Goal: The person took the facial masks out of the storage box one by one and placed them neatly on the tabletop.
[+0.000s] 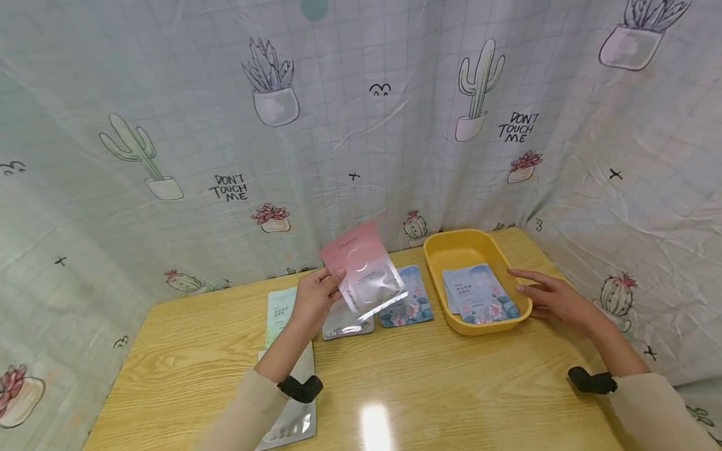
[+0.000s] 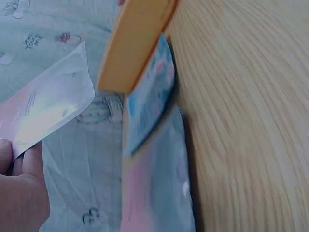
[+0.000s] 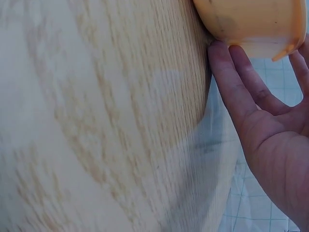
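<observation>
Pink-and-silver sachet [image 1: 366, 272] up in the air above the back part of the wooden table [image 1: 451, 388], held at a tilt. Flat and roughly rectangular, soft pink at the far end and fading to shiny foil at the near one, with a pale ring in the middle, lettering up top and small dark print below. Pinched by one edge in the left hand [image 1: 318, 295], thumb on the front, fingers tucked behind. Over to the right, right hand [image 1: 555, 300] with fingers extended and loosely spread, touching the outside of the yellow tub [image 1: 458, 255], gripping nothing.

Now for the count: one sachet held, one tub, two blue floral packets [image 1: 479, 291] visible inside, overlapping. Flat on the table just left of the tub, one loose blue packet [image 1: 414, 297]; beside that, one pink-tinged silver packet [image 1: 346, 327], partly hidden behind the held sachet. Further left, one green packet [image 1: 280, 308], plus some silver packaging [image 1: 296, 423] half covered by the forearm, probably a single packet but hard to tell. Behind everything, one cactus-print curtain [image 1: 350, 138].
</observation>
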Tool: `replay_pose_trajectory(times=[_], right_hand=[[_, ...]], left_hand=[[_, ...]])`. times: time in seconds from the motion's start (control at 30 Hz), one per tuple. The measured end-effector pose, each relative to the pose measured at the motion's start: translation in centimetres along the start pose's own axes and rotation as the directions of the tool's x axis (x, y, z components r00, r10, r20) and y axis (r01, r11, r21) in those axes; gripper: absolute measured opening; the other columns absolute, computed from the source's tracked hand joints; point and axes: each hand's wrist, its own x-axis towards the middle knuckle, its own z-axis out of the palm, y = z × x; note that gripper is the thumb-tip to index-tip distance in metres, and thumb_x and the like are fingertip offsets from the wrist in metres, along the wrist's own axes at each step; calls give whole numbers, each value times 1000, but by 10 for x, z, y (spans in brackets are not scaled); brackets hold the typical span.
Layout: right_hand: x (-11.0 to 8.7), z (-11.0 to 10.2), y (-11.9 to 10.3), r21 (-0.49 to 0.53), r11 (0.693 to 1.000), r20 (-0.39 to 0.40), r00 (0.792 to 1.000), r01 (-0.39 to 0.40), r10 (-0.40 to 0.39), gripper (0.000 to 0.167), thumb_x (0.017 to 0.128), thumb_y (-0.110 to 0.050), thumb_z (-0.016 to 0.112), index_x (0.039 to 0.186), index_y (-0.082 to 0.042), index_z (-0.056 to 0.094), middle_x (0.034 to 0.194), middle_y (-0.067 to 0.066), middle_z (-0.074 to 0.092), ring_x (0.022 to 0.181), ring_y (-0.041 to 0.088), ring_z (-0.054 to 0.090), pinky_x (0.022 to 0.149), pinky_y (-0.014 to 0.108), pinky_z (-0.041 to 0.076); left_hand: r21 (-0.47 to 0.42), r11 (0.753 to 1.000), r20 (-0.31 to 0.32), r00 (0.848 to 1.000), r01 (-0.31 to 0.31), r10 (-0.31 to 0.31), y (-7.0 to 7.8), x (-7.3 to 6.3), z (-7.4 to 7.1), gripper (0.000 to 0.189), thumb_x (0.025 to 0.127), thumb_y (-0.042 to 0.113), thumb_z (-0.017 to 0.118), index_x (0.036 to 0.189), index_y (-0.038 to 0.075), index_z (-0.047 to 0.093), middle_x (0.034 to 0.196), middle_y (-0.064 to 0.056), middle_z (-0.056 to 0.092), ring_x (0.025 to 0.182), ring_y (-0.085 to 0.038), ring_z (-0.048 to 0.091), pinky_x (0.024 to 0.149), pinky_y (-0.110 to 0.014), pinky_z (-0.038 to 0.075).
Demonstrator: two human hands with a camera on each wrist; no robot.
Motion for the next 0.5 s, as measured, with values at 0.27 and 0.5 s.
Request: replay_pose_trajectory(times=[0.27,0.5], right_hand=[[-3,-2,1,-11,1000,-13,1000,-6,6,60,108,-31,53,160,-9,32,156,34,28,111,0,60,88,32,59],[-2,-1,4,-2,1000,-8,1000,-5,5,60,108,-32,51,160,-11,30,157,31,28,111,-1,60,88,30,58]], left_hand=[[131,990,-39,998,57,-52,6,-19,-37,34,102,4,61,132,-13,59,108,-10,74,93,-12,72,84,-29,60],[183,978,-43,995,102,-96,12,-37,-59,36,102,3,60,131,-17,56,99,-9,76,88,-13,73,82,-29,60]])
